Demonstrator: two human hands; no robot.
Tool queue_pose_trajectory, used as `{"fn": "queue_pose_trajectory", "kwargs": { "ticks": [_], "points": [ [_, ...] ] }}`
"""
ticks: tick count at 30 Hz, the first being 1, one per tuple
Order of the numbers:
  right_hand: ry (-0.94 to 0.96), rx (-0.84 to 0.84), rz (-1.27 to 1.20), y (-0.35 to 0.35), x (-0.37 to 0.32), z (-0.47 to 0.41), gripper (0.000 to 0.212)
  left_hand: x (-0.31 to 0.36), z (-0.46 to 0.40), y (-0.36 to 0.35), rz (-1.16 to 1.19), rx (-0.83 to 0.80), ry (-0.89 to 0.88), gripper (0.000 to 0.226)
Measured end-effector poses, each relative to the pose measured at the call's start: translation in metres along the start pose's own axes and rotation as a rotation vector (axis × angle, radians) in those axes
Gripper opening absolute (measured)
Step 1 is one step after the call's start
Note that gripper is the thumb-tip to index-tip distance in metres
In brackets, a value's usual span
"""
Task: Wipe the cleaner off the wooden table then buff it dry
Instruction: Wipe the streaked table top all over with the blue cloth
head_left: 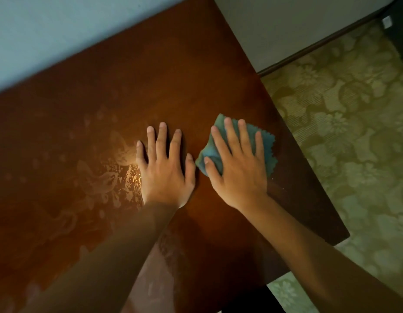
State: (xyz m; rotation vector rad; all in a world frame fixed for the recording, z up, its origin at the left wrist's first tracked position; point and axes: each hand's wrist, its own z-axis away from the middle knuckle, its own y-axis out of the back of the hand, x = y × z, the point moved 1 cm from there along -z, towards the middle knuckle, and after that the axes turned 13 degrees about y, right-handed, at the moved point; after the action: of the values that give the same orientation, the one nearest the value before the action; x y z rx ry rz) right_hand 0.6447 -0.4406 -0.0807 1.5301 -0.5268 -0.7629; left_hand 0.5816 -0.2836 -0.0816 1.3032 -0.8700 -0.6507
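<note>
No text, label, brand, number or sign can be read anywhere in this view.

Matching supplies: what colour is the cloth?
Teal blue cloth, under the right hand; head view.

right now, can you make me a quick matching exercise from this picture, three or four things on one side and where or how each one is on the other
Things:
1. left hand
2. right hand
3. cloth
4. cleaner streaks

States:
A. teal, spread near the table's right edge
B. pale film on the wood left of both hands
C. flat on bare wood, holding nothing
D. pressing down on the cloth

Pairs: 1-C, 2-D, 3-A, 4-B
</note>
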Motion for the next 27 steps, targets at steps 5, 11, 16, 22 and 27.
{"fn": "queue_pose_trajectory", "kwargs": {
  "ticks": [5,11,16,22,27],
  "points": [
    [0.089,-0.013,-0.007,0.006,0.04,-0.006,0.064,0.0,0.0,0.0,0.014,-0.001,0.009,0.061],
    [-0.125,0.006,0.012,0.006,0.034,-0.008,0.066,0.0,0.0,-0.003,0.019,0.012,0.017,0.06],
    [0.042,0.014,-0.001,-0.004,-0.007,0.03,0.064,-0.001,-0.001,-0.003,0.029,0.025,0.005,0.06],
    [0.001,-0.011,0.006,0.006,0.051,0.016,0.065,-0.002,0.001,-0.004,0.044,0.037,0.009,0.06],
    [-0.131,-0.002,0.027,0.002,0.022,0.027,0.067,-0.002,-0.001,-0.005,0.036,0.04,0.01,0.06]
  ]
}}
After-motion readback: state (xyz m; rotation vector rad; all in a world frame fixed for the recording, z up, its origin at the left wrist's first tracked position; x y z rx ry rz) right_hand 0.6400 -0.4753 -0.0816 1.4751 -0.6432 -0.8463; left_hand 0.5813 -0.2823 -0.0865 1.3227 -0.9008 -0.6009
